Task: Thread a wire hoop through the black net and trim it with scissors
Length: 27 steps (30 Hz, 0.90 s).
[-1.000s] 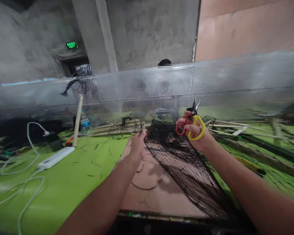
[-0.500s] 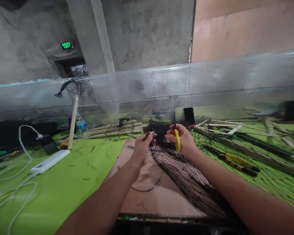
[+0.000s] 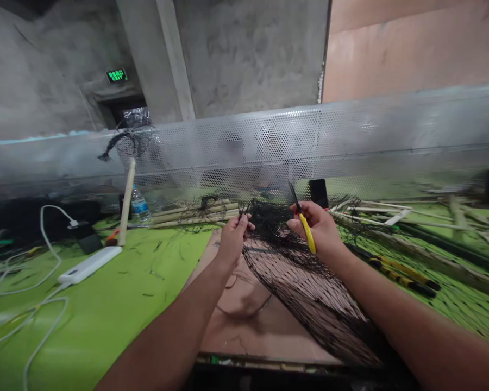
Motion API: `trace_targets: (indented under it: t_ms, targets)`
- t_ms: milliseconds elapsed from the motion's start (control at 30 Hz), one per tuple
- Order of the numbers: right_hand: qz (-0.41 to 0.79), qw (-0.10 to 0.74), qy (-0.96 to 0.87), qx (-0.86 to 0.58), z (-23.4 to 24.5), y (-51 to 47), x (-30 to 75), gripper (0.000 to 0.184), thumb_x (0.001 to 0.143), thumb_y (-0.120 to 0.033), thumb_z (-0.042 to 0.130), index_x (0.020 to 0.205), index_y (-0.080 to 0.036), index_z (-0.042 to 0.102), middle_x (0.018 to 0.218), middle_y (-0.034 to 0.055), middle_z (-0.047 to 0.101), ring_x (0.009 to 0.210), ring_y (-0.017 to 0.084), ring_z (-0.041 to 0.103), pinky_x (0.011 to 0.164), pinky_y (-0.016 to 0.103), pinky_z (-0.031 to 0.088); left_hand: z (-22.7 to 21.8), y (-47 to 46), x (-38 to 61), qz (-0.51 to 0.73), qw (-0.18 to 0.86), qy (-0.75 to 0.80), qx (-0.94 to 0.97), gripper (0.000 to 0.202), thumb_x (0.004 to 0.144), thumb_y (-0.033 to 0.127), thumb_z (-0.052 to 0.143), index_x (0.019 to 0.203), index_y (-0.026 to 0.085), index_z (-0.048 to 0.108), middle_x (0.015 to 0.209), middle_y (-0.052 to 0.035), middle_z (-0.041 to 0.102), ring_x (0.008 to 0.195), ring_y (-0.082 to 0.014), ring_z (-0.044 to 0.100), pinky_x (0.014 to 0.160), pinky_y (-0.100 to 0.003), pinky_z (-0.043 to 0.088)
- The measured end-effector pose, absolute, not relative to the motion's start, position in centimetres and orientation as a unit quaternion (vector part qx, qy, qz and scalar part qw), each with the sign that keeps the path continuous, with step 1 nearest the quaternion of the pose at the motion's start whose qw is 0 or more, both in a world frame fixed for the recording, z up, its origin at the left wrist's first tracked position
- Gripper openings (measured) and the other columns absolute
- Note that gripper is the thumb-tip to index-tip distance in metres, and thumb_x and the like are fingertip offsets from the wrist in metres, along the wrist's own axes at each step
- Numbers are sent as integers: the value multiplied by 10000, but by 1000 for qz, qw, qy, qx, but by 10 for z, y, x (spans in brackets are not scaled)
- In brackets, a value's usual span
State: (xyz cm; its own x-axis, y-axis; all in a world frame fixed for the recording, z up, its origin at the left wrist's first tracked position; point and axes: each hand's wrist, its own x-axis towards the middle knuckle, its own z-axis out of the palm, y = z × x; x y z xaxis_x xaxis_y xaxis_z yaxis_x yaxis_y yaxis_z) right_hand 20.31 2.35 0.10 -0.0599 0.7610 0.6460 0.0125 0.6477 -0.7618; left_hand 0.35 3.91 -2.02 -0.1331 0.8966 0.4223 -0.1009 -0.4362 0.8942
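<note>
A black knotted net [image 3: 309, 298] lies spread over a brown board [image 3: 244, 339], bunched into a dark mass at its far end. My left hand [image 3: 233, 240] pinches the edge of that bunch between fingers and thumb. My right hand [image 3: 317, 227] grips yellow-handled scissors [image 3: 306, 231], their dark blades closed and pointing up and away, just to the right of the bunch. The fingers partly hide the handles.
A green mat [image 3: 106, 309] covers the table. On it lie a white power bank [image 3: 89, 265] with white cable, and a yellow-and-black tool [image 3: 403, 277]. Wooden sticks [image 3: 391, 214], a water bottle [image 3: 139, 207] and a perforated metal screen [image 3: 309, 141] stand beyond.
Since a second ago, both hands have come together at the net bunch, and the scissors have turned from upright to tilted, with the blades closed. Over the last half second, my right hand shifted slightly right.
</note>
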Motion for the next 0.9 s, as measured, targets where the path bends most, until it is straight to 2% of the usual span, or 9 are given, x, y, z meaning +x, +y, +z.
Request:
trace_targets:
  t_ms: [167,267,333,467,600,767,900]
  targets:
    - [340,523,-728,-283,-2,16,199,346,680,-343,715,945,-180,563,719,-26,466,627,107,425,569,239,351,-24,43,5,661,393,349,536,371,787,465,589,943,129,614,761,-51,658,533,-75,443,522,-207,352]
    - [349,474,-748,-306,-3,12,191,372,692,-377,703,966,-181,544,718,-33,451,627,107,407,563,235,336,-24,42,5,663,401,340,532,373,770,455,612,950,129,632,802,-52,659,530,-67,439,516,-204,345]
    - [336,451,-759,-328,-3,10,189,371,693,-393,699,956,-186,539,699,-43,432,616,106,388,547,230,318,-22,40,5,665,401,337,532,356,768,445,619,918,123,647,761,-39,638,520,-60,421,498,-196,322]
    - [276,422,-777,-377,-2,11,189,347,690,-410,692,913,-183,552,672,-44,435,611,112,386,538,232,314,-20,36,6,657,388,351,543,333,770,437,621,860,119,663,660,-14,592,507,-60,406,475,-192,288]
    - [233,403,-786,-408,-5,16,191,335,702,-435,674,882,-174,568,674,-27,485,626,126,423,547,239,336,-18,32,8,652,394,341,550,331,764,441,630,829,120,675,621,-4,567,530,-68,438,500,-197,308]
    - [240,395,-789,-404,-7,16,190,356,740,-488,621,847,-149,598,724,24,571,666,157,492,577,259,383,-16,28,10,644,410,334,553,321,750,433,644,772,115,678,572,9,525,527,-72,438,529,-207,330]
    - [271,393,-780,-405,-6,11,189,410,749,-514,606,921,-141,592,719,34,591,596,146,488,535,260,382,-15,30,8,657,415,329,536,330,739,443,654,769,115,661,548,26,485,509,-64,413,511,-204,309]
